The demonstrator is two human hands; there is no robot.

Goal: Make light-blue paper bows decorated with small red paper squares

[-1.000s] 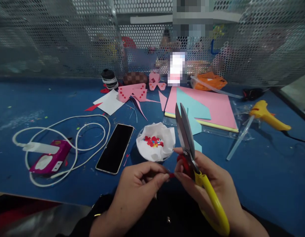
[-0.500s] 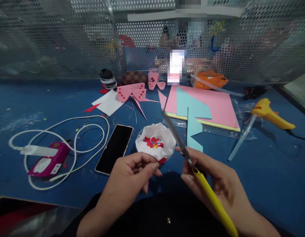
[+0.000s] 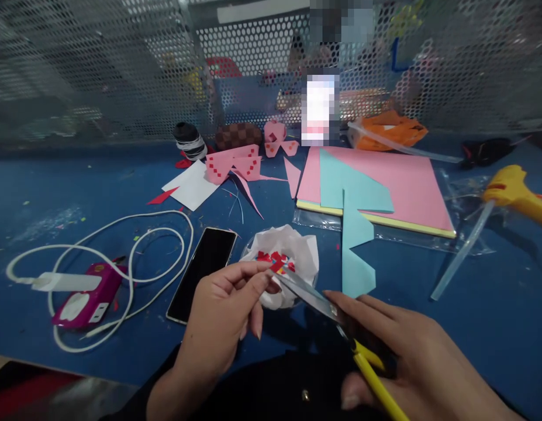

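My left hand (image 3: 229,304) pinches a small red paper strip (image 3: 278,266) between thumb and fingertips. With my right hand (image 3: 397,345) I grip yellow-handled scissors (image 3: 312,299), whose blade tips reach the strip beside my left fingertips. Below and behind lies a bowl lined with white paper (image 3: 303,242), holding small red, yellow and blue paper bits (image 3: 264,257). Part of the bowl is hidden by my left hand and the blades.
A black phone (image 3: 203,272), a white cable (image 3: 189,234) and a magenta power bank (image 3: 89,295) lie left. Behind are pink paper cutouts (image 3: 233,164). Light blue paper (image 3: 358,275) lies over pink sheets (image 3: 422,193). A yellow glue gun (image 3: 511,187) is far right.
The scissors have swung from pointing up and away to lying toward my left fingertips, tips at the red strip. My left hand has lifted the strip over the bowl.
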